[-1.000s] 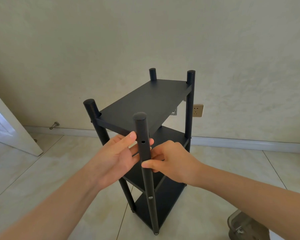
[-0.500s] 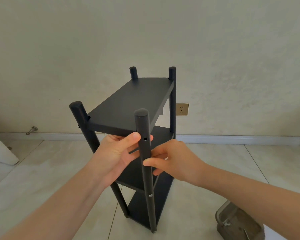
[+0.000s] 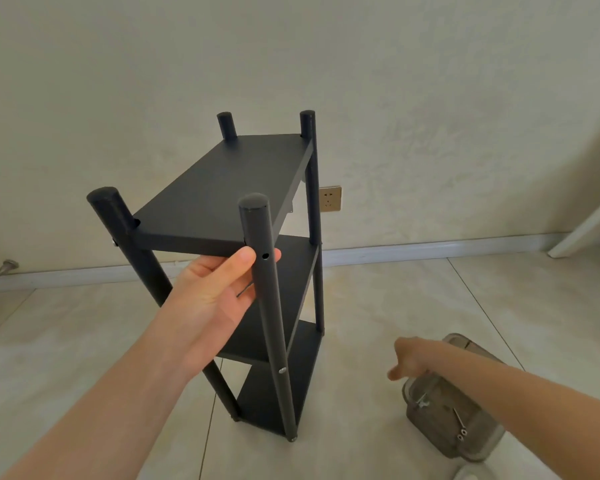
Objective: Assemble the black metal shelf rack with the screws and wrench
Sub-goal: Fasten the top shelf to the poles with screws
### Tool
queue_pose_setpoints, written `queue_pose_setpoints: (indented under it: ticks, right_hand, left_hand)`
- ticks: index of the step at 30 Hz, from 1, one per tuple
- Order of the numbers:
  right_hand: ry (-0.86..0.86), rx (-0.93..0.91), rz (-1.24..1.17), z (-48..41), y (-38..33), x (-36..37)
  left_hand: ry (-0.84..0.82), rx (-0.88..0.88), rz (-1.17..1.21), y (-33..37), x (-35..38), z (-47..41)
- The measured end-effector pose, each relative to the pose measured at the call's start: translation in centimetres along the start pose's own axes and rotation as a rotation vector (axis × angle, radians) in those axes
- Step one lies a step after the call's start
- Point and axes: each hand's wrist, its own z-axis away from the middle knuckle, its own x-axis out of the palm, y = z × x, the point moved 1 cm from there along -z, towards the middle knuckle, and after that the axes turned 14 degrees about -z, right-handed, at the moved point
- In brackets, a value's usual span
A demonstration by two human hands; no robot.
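Pale tiled floor, black shelf rack upright on it, clear container nearby.

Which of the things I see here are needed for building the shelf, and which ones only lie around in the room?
For the job: black shelf rack; its front post, held by the left hand, with an empty screw hole; clear box holding screws, right hand over it.

Lying about: wall socket; door stopper; skirting board.
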Motion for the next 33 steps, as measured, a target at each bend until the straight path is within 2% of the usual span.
queue_pose_setpoints:
  ticks: [3, 6, 9, 13, 18, 22, 28, 33]
  right_hand:
    - [-0.014, 0.078, 0.087, -1.9, 1.2, 2.9]
    - [-0.008, 0.150, 0.002, -3.3, 1.8, 5.7]
    - [-0.080, 0.206, -0.012, -4.4, 2.3, 7.6]
    - [-0.034, 0.171, 0.043, -5.6, 3.2, 9.3]
    - [0.059, 0.171, -0.060, -6.0, 4.5, 9.8]
    - [0.214, 0.126, -0.087, -6.2, 4.6, 9.5]
    - [0.130, 0.088, -0.092, -6.6, 4.5, 10.5]
    - [0.186, 0.020, -0.119, -7.1, 4.3, 11.0]
  left_hand:
    - [-0.027, 0.013, -0.013, -0.1, 0.1, 0.2]
    - [-0.037, 0.011, -0.009, -0.1, 0.2, 0.3]
    - [-0.040, 0.004, 0.006, -0.1, 0.4, 0.5]
    - [-0.052, -0.006, 0.001, -0.2, 0.6, 0.5]
    - [-0.119, 0.033, 0.006, -0.2, 0.8, 0.4]
    - [-0.124, 0.039, 0.010, -0.3, 0.9, 0.4]
    - [-0.093, 0.014, 0.021, -0.3, 0.9, 0.5]
    - [-0.096, 0.013, 0.013, -0.3, 1.0, 0.5]
